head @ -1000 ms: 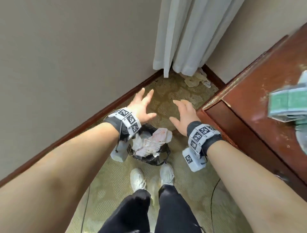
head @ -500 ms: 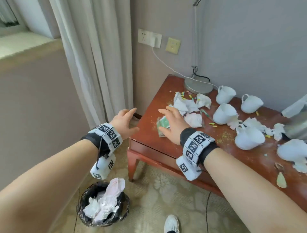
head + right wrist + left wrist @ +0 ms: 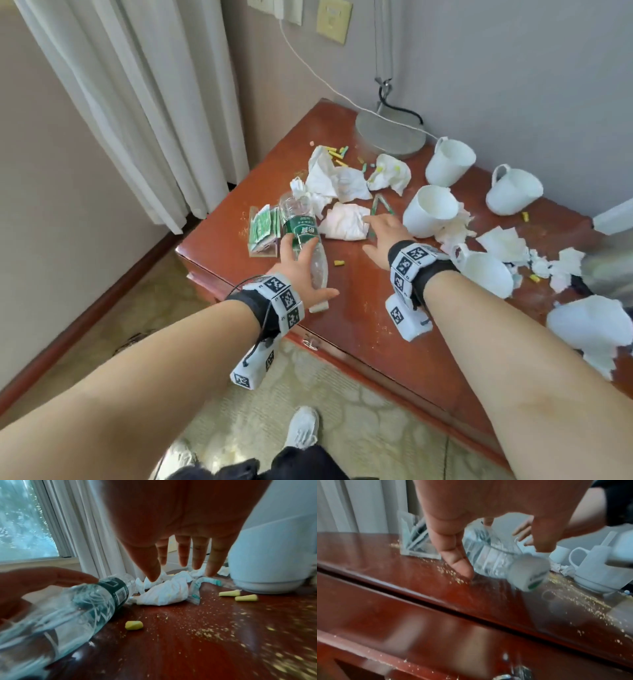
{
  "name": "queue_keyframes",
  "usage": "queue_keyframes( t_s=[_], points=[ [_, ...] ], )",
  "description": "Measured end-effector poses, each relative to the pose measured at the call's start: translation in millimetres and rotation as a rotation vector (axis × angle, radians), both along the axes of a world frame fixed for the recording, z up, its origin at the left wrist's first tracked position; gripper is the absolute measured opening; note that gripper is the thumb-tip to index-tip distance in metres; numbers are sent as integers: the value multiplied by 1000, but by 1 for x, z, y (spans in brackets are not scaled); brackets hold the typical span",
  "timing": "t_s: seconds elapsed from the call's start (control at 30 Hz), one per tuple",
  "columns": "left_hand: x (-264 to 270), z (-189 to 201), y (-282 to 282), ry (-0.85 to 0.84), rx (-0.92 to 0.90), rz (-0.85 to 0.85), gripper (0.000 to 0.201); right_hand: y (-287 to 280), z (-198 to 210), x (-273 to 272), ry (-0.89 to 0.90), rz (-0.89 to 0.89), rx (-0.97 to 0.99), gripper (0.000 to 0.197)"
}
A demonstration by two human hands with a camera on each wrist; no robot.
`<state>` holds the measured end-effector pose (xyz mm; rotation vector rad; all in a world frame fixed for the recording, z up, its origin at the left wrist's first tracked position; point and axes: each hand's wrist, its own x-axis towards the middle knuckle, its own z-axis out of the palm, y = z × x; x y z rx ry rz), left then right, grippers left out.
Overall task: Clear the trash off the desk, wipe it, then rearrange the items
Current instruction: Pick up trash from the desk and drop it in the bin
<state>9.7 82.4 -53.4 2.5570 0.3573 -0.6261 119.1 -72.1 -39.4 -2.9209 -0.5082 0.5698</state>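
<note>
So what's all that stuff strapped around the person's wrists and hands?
Both arms are bare, with no sleeves. Each wrist wears a black fabric cuff wrapped by a white band printed with square black-and-white code markers. A small white box bearing the same markers hangs under each wrist, for example at the right wrist. A thin black cable runs along the left cuff to its box. The hands are gloveless.

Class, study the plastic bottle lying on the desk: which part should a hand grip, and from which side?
Probably the labelled middle of the plastic bottle, from above. It lies on its side on the desk, cap toward the front edge, so the round body is exposed on top. The left hand already spans it.
</note>
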Motion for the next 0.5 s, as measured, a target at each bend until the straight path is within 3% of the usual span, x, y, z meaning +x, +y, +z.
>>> queue_keyframes(
  t_s=[0.27, 0.37, 0.5],
  points=[
    [0, -7, -11, 62, -140, 265, 104, 34, -32, 37, 70, 185, -42, 64],
    [-4, -8, -3, 38, -147, 319, 101, 38, -41, 38, 31, 214, -145, 56],
    [-5, 0, 3, 2, -167, 383, 93, 39, -44, 43, 46, 194, -122, 44]
  ],
)
